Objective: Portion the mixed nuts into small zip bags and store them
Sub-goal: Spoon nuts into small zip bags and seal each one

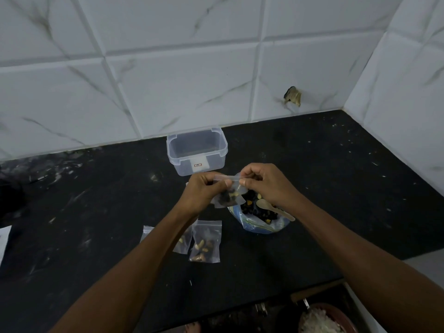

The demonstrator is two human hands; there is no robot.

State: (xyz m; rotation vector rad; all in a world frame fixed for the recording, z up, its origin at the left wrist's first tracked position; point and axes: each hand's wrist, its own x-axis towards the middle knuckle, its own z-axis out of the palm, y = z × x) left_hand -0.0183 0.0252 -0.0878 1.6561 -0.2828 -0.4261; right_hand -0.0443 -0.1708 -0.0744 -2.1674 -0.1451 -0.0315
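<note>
Both hands pinch the zip strip of a small clear plastic zip bag (pixel 228 193) part-filled with mixed nuts, held just above the black stone desk (pixel 336 188).

The left hand (pixel 204 191) and right hand (pixel 266 183) each have fingers curled onto the top seal, thumb against forefinger, one at either end of the strip. The bag looks light, thin and floppy; its film is likely slippery, so the stiffer zip ridge is the best place to grip, with the weighted bottom hanging. Below sits the open blue-and-clear plastic bag of mixed nuts (pixel 259 224) with a pale wooden spoon (pixel 271 207) in it. Two filled small zip bags (pixel 206 241) lie on the desk nearer the person; an open clear plastic storage box (pixel 197 152) stands behind, by the wall.
</note>
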